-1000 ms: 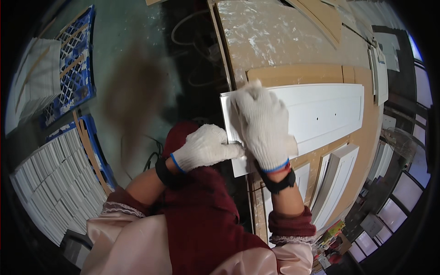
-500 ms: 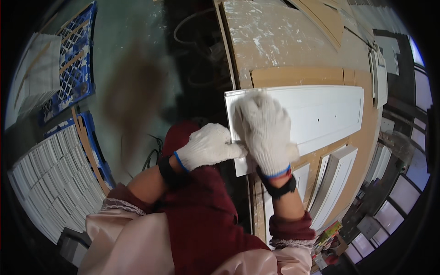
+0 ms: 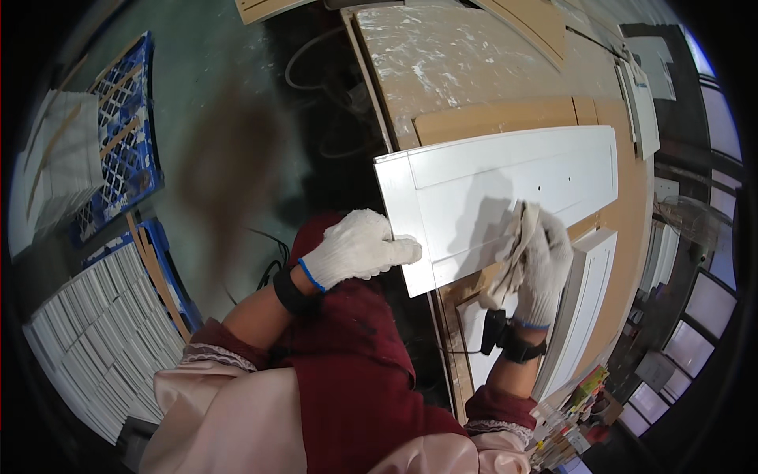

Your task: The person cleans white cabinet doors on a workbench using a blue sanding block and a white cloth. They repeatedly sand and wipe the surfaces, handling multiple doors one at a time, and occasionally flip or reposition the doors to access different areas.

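A long white panel (image 3: 482, 186) with a recessed frame and two small holes lies on the workbench, its left end jutting past the bench edge. My left hand (image 3: 355, 249), in a white knit glove, grips that left end, thumb on the top face and the other fingers partly hidden at the edge. In a matching glove, my right hand (image 3: 546, 272) is closed on a crumpled beige cloth (image 3: 509, 265). The cloth is at the panel's near long edge, and a shadow falls across the panel beside it. Whether the cloth touches the panel, I cannot tell.
The paint-spattered workbench (image 3: 442, 59) carries a brown board (image 3: 497, 118) beyond the panel and more white panels (image 3: 580, 296) nearer me. On the left, stacked white panels (image 3: 103, 328) stand by a blue pallet (image 3: 130, 154). A dark blurred patch covers part of the floor.
My right hand has moved right and slightly toward me from the panel's left end, bringing the cloth into sight. My left hand keeps hold of the left edge. The view has shifted a little.
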### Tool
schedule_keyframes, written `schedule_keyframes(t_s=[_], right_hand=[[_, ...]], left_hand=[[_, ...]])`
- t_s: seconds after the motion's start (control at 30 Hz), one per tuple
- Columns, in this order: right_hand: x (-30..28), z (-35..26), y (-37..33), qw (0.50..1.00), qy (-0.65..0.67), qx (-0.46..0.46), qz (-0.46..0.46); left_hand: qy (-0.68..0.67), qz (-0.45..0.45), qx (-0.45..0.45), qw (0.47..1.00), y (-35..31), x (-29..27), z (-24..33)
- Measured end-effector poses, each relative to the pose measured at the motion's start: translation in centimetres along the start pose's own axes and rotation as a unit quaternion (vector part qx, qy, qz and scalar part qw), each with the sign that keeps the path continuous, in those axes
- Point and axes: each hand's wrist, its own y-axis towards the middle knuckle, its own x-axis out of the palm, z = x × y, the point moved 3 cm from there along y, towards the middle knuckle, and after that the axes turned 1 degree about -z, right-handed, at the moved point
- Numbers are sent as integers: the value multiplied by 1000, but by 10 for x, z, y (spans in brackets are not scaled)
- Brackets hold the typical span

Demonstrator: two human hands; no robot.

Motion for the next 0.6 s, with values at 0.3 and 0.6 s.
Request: schedule_keyframes(t_s=[0.3, 0.6], right_hand=[[-39, 62, -56, 995, -67, 15, 71], [-12, 53, -40, 966, -180, -134, 131]], left_hand=[[-17, -12, 53, 998, 16, 6, -17], [-30, 15, 37, 999, 11, 12, -10]])
